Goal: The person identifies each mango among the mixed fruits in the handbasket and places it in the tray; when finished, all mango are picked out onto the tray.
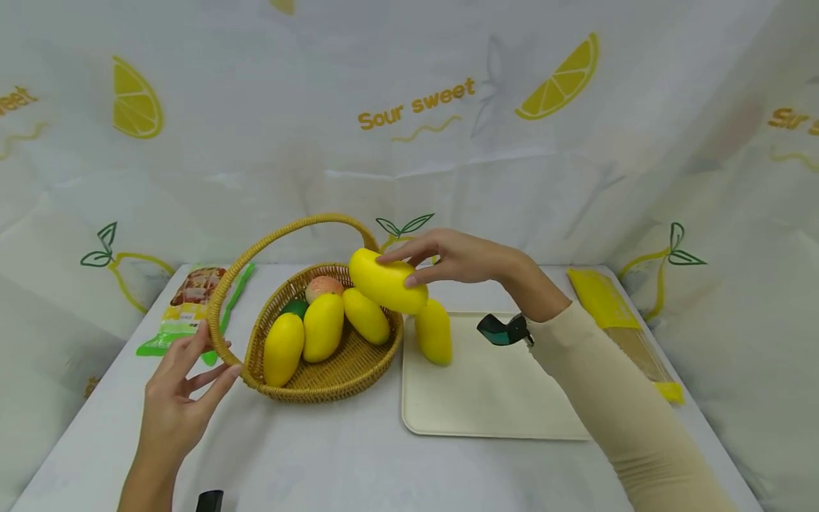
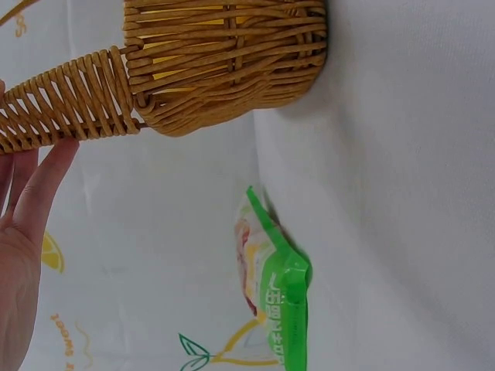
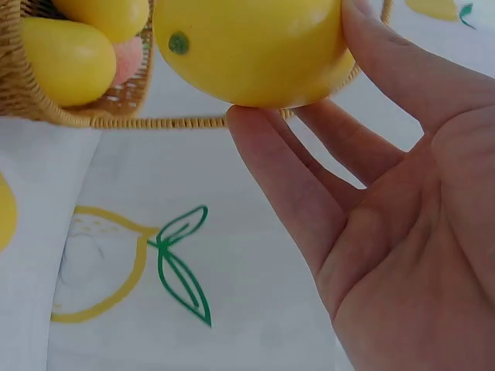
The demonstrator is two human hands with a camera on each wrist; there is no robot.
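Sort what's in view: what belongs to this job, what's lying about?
Likely in use:
yellow oval fruit in the right hand
tan woven basket and its fruit
cream rectangular tray with another yellow fruit

Apparently lying about:
green-edged plastic packet
yellow-brown plastic packet

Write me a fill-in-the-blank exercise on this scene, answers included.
The left hand holds the brown wicker basket by its ____.
In the basket, ____ smooth yellow oblong fruits show.
The yellow fruit in the right hand bears a ____ spot.
In the head view, the green-edged plastic packet lies to the basket's ____.

Missing words: handle; three; green; left.
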